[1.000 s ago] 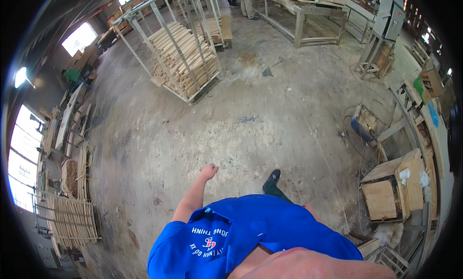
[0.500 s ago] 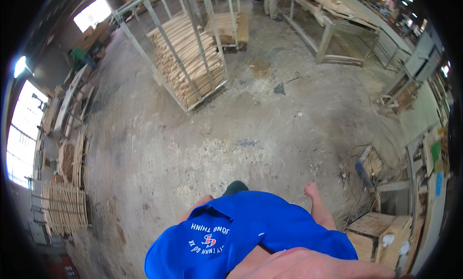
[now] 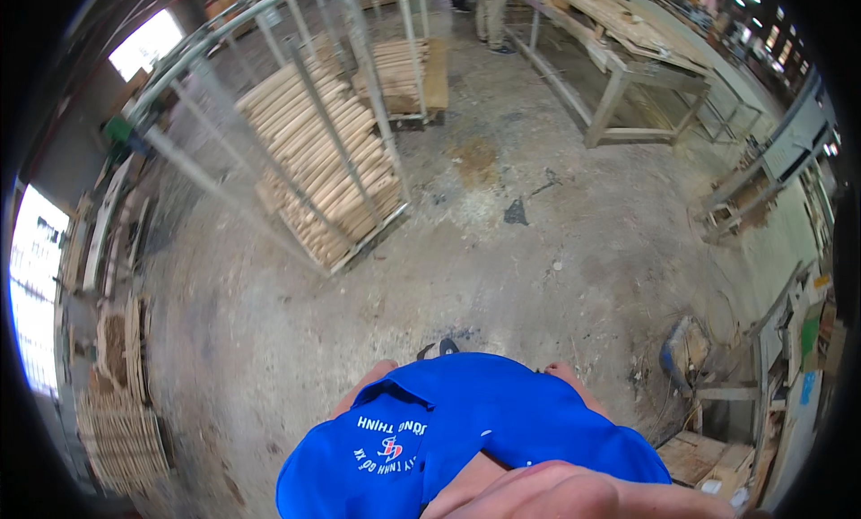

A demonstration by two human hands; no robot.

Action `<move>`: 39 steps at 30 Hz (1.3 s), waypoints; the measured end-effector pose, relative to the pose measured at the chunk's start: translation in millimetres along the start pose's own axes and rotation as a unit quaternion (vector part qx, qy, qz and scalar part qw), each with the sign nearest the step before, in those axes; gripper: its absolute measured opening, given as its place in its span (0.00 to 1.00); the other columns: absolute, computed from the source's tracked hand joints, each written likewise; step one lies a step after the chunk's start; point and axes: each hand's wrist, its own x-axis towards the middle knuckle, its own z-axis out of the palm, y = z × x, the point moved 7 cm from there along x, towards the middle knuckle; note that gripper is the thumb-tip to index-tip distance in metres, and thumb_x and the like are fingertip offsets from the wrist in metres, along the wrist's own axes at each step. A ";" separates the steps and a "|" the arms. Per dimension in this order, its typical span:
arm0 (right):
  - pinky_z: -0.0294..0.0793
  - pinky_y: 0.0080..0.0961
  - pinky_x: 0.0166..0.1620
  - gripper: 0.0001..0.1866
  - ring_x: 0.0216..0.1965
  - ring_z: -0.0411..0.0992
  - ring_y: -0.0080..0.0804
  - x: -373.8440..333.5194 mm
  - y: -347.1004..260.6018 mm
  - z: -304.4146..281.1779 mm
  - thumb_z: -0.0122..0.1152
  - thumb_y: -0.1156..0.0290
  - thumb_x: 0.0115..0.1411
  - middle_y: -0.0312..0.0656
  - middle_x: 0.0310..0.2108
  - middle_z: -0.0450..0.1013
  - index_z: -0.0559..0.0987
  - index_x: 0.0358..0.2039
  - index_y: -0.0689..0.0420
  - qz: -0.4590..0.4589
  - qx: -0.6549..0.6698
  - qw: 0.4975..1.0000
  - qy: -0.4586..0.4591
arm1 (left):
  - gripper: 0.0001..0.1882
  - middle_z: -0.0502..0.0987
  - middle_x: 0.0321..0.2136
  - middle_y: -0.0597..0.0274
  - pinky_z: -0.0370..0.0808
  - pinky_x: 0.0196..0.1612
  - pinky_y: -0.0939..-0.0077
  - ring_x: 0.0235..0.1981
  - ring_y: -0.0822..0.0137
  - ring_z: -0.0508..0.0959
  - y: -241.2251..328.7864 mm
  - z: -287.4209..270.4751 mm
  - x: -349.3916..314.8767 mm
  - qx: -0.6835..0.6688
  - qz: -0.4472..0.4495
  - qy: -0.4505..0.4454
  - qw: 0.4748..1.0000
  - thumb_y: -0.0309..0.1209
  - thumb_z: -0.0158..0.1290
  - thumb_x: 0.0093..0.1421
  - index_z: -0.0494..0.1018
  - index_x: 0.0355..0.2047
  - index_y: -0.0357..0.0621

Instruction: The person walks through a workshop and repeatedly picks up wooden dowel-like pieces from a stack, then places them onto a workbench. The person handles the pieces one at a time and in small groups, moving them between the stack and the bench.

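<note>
My left hand point(image 3: 383, 367) shows only in part past the edge of my blue shirt point(image 3: 529, 411). On the other side, the end of my right hand point(image 3: 560, 370) also peeks out in front of the shirt. Nothing can be seen in either hand, but their fingers are mostly hidden. Ahead to the left stands a tall metal rack cart point(image 3: 182, 60), nearest of the large things. Many round wooden sticks point(image 3: 309, 129) lie stacked between its upright bars. The tips of dark footwear point(image 3: 448, 346) show below me on the concrete floor.
Behind the cart stands another stack of wood point(image 3: 395, 71). A wooden workbench point(image 3: 619, 80) holding boards is at the far right, with a person point(image 3: 491, 17) beside it. A blue-edged object point(image 3: 682, 349) and cables lie at the right. Wood bundles point(image 3: 121, 438) line the left.
The cart and floor marks now sit lower and nearer in view, as I have moved forward. My right hand has drawn back toward my body, with less of its forearm showing.
</note>
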 end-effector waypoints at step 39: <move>0.72 0.27 0.24 0.12 0.22 0.74 0.31 585.0 -395.1 -473.1 0.49 0.66 0.56 0.43 0.20 0.72 0.76 0.30 0.62 -0.063 -0.113 0.982 0.139 | 0.09 0.77 0.30 0.50 0.71 0.37 0.57 0.34 0.51 0.76 348.6 -473.3 626.0 0.017 0.190 0.002 0.982 0.31 0.50 0.49 0.77 0.28 0.44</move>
